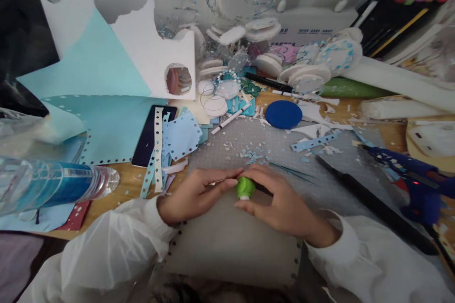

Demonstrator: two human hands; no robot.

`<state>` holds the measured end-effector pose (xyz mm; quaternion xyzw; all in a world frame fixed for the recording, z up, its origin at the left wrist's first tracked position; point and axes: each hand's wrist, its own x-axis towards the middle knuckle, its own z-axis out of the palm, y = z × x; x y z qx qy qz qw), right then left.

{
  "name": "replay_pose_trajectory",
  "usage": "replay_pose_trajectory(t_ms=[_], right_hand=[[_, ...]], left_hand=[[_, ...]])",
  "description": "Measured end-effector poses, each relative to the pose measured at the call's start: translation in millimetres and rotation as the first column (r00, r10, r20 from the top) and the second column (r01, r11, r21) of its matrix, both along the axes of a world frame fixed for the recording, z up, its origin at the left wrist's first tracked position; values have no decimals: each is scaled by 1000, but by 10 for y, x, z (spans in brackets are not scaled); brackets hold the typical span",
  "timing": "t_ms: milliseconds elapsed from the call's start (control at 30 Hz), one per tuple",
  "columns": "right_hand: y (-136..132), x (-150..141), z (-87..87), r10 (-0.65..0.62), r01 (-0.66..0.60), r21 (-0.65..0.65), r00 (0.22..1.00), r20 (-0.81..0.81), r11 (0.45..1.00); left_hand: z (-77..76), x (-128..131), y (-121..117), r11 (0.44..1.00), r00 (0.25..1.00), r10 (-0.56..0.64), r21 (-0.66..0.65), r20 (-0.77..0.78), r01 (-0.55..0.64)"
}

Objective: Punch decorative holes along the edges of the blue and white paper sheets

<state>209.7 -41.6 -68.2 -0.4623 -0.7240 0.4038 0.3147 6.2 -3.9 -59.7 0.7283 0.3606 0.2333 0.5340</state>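
Note:
My right hand is closed round a small lime-green craft paper punch with a white front part. A pale greyish sheet of paper lies below the punch, small star-shaped holes along its left and right edges. At the far edge of this sheet, my left hand pinches the paper, its thumb tip against the punch's left side. The fingers' undersides and the punch's mouth are hidden. Just beyond the hands, tiny blue and white paper bits are scattered over the grey cutting mat.
Blue tweezers, a long black tool and a blue glue gun lie to the right. On the left are a water bottle, a dark phone and punched paper strips. Behind sits a blue disc.

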Motion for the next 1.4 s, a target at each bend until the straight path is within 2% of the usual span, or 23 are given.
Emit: replay_pose_trajectory(t_ms=[67, 167, 267, 433, 633, 700, 767, 867, 933, 1100, 1400], right_hand=[[22, 34, 16, -41, 41, -22, 999, 3, 999], [78, 90, 14, -181, 180, -33, 983, -13, 983], [126, 129, -11, -264, 264, 16, 965, -8, 964], [132, 137, -53, -251, 238, 136, 963, 93, 962], [99, 159, -38, -269, 268, 27, 961, 59, 963], [91, 179, -2, -222, 223, 3, 973, 65, 975], [85, 198, 40, -124, 123, 10, 988, 93, 992], [73, 213, 81, 11, -28, 95, 985, 174, 995], [67, 212, 87, 45, -84, 154, 970, 240, 985], [54, 199, 74, 63, -122, 182, 951, 303, 976], [46, 166, 58, 89, -113, 96, 971, 220, 989]], left_hand=[[-24, -11, -5, 1000, 999, 25, -3, -39, -25], [-43, -35, -5, 997, 988, 75, -7, -134, -77], [-34, -52, 11, 995, 980, 90, -27, -179, -96], [19, -42, 47, 993, 983, 56, -91, -172, -73], [34, -41, 50, 989, 981, 64, -117, -185, -87], [39, -42, 51, 989, 979, 77, -108, -191, -99], [47, -40, 56, 989, 978, 96, -97, -188, -116], [55, -34, 65, 988, 982, 104, -93, -158, -120], [51, -29, 67, 988, 984, 103, -97, -143, -117], [26, -15, 57, 983, 982, 128, -112, -142, -144], [30, -21, 21, 985, 991, 103, -127, -87, -113]])
